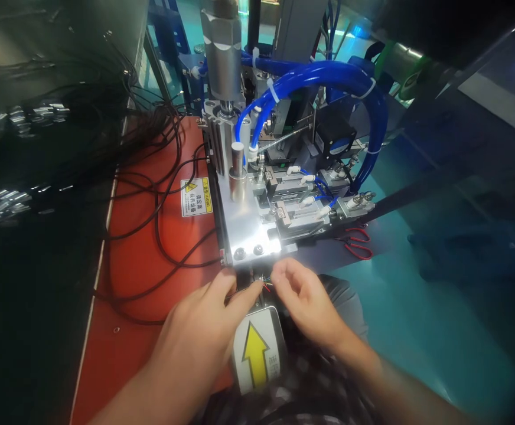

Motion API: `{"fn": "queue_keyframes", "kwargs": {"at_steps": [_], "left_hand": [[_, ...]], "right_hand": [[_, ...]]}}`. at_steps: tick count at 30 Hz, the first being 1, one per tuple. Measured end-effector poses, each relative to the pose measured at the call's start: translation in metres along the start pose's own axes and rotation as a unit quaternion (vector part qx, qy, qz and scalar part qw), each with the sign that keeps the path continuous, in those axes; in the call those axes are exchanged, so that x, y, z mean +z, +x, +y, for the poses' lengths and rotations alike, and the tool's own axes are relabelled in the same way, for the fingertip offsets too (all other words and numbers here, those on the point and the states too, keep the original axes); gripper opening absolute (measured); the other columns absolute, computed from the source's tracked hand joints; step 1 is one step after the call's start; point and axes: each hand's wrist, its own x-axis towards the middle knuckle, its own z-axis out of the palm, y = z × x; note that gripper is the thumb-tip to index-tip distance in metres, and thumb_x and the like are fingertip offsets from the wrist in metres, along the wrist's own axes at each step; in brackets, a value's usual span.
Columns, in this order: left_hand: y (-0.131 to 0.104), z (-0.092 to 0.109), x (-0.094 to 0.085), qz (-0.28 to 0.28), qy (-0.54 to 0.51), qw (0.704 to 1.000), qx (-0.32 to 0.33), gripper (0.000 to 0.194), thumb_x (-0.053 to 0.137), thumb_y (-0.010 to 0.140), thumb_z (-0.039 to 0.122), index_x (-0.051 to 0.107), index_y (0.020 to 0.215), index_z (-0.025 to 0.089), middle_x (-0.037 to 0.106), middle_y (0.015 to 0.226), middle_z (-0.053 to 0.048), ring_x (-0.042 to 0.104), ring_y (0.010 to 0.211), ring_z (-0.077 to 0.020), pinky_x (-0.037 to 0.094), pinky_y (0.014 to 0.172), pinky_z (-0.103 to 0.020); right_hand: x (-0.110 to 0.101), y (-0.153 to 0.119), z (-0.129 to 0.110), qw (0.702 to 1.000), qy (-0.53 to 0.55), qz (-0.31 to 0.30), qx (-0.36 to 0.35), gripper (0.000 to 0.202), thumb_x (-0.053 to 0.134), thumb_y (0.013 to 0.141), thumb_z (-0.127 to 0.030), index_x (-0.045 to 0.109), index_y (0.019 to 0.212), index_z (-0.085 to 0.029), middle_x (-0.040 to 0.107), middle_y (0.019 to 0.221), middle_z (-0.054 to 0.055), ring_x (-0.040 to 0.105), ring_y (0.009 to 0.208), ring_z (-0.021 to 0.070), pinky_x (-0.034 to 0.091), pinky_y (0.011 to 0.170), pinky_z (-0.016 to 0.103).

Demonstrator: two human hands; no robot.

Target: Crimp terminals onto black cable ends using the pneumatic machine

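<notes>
My left hand is closed at the front of a metal machine, its thumb and fingers bent around the end of a cable whose body is mostly hidden. Thin coloured wires, red among them, fan out past the thumb tip. Just right of these wires, my right hand has its thumb and fingertips pinched together. Whatever may lie between those fingertips is too small to make out. Below both hands sits a white plate with a yellow arrow.
Black cables loop across the red table on the left, with a large dark bundle behind. Blue air hoses arch over the machine. Red-handled pliers lie at its right. A warning label sticks to the table.
</notes>
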Motion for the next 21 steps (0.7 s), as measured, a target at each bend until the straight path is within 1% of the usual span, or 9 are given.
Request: {"fn": "queue_keyframes", "kwargs": {"at_steps": [5, 12, 16, 21], "left_hand": [[0.0006, -0.0005, 0.0004, 0.002, 0.003, 1.0, -0.005, 0.045, 0.043, 0.084, 0.006, 0.06, 0.121, 0.027, 0.053, 0.086, -0.002, 0.054, 0.062, -0.0145, 0.038, 0.052, -0.024], [0.0007, -0.0003, -0.0015, 0.005, 0.003, 1.0, 0.001, 0.044, 0.042, 0.085, 0.007, 0.059, 0.12, 0.026, 0.052, 0.087, -0.003, 0.053, 0.061, -0.0146, 0.038, 0.05, -0.025], [0.0018, 0.0005, -0.0025, -0.003, 0.007, 1.0, 0.002, 0.044, 0.043, 0.086, 0.008, 0.058, 0.123, 0.026, 0.052, 0.085, -0.002, 0.054, 0.062, -0.0156, 0.037, 0.05, -0.025], [0.002, 0.0009, -0.0031, -0.002, 0.003, 1.0, 0.0, 0.044, 0.043, 0.086, 0.008, 0.058, 0.122, 0.026, 0.052, 0.086, -0.002, 0.054, 0.062, -0.0156, 0.037, 0.05, -0.025]], "right_hand": [[0.0, 0.0008, 0.0015, 1.0, 0.008, -0.001, 0.004, 0.017, 0.049, 0.091, -0.031, 0.051, 0.08, -0.018, 0.048, 0.074, -0.001, 0.047, 0.068, 0.0142, 0.042, 0.067, 0.028], [-0.006, -0.004, -0.0031, 0.998, 0.043, 0.005, 0.046, 0.023, 0.052, 0.091, -0.037, 0.057, 0.081, -0.017, 0.053, 0.074, 0.0, 0.048, 0.069, 0.0143, 0.039, 0.063, 0.026], [-0.0046, -0.0079, -0.0055, 0.997, 0.044, -0.002, 0.061, 0.018, 0.057, 0.087, -0.032, 0.057, 0.078, -0.017, 0.051, 0.073, -0.001, 0.047, 0.068, 0.0137, 0.039, 0.061, 0.025], [-0.0008, -0.0067, -0.0068, 0.998, 0.042, 0.006, 0.047, 0.017, 0.054, 0.088, -0.029, 0.055, 0.076, -0.018, 0.05, 0.071, -0.001, 0.046, 0.066, 0.0132, 0.039, 0.062, 0.025]]}}
